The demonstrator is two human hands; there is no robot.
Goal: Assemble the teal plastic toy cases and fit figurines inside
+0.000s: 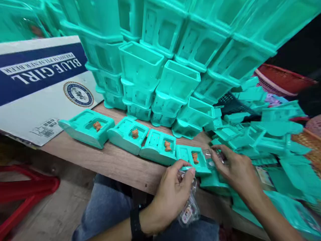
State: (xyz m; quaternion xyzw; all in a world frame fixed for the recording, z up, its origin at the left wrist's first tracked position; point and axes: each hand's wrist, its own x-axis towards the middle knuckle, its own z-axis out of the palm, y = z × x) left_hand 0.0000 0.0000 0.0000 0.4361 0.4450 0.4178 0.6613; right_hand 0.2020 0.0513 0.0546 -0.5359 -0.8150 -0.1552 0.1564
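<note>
Four-sided teal plastic housings lie in a row along the wooden table edge; each has a small orange animal figure in its recess, such as the leftmost housing (pixel 75 125) with its figure (pixel 97 126). My left hand (pixel 173 194) is closed on several clear plastic pieces (pixel 189 209), one with a printed label, just in front of the rightmost housing (pixel 184 153). That housing's orange figure (pixel 195 158) faces up. My right hand (pixel 235 167) pinches another clear plastic piece (pixel 209 157) beside its right end.
Tall stacks of teal housings (pixel 142 63) stand behind the row. A printed cardboard box (pixel 50 83) is at the left. Loose teal parts (pixel 271 134) are heaped at the right, near a red basket (pixel 286 78). A red stool (pixel 27 190) stands at lower left.
</note>
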